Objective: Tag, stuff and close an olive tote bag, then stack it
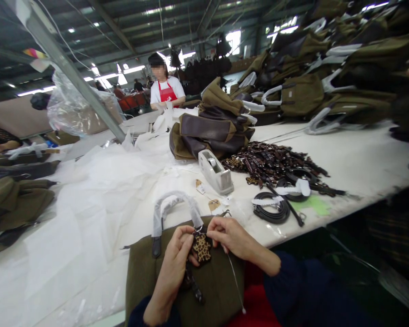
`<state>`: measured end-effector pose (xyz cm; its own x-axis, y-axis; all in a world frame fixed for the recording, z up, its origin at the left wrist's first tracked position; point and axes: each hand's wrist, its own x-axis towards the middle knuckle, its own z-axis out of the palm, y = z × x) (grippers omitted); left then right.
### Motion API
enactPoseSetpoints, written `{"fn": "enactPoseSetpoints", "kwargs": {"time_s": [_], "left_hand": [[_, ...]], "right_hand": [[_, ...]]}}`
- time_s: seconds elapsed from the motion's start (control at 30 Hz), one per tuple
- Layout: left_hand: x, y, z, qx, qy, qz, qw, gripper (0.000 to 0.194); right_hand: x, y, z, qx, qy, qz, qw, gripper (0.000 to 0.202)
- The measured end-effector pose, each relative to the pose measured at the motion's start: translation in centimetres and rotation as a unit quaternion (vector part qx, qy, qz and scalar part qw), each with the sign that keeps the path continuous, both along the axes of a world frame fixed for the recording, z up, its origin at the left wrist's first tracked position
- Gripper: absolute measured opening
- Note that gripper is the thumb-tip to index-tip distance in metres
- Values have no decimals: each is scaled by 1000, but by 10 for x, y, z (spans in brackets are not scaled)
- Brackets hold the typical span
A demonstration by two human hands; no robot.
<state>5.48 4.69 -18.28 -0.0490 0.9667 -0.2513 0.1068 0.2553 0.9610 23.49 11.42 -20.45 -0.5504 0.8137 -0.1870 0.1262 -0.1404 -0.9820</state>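
Note:
An olive-green handbag (143,272) stands close in front of me, its handle (175,197) wrapped in white paper. At the base of that handle hangs a leopard-print bear-shaped charm (202,249) with a dark edge. My left hand (177,254) is closed around the charm's left side, thumb and fingers gripping it. My right hand (230,236) pinches at the charm's upper right, near the metal ring. From beneath the right fingers a thin white string (236,281) dangles down the bag. A dark strap piece (195,286) hangs below the left hand.
A tape dispenser (216,175) stands beyond the bag, beside a heap of dark charms (276,161). Coiled black straps (271,207) lie at right. Stacked olive bags (211,129) and white paper sheets (85,195) cover much of the table. Across it, a person in a red apron (167,93) works.

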Motion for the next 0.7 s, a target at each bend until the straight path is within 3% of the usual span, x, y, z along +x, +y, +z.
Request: {"fn": "enactPoseSetpoints", "kwargs": {"time_s": [0.27,0.5,0.7], "left_hand": [[1,6,-1,0,-10,3,1000,34],[3,9,0,-10,-22,24,999,34],[-1,14,-8,-9,3,11,1000,27]], "right_hand": [[-4,10,4,13,-28,26,999,9],[-13,14,10,157,-119,25,980,7],[-12,15,11,173,-133,35,975,8]]}}
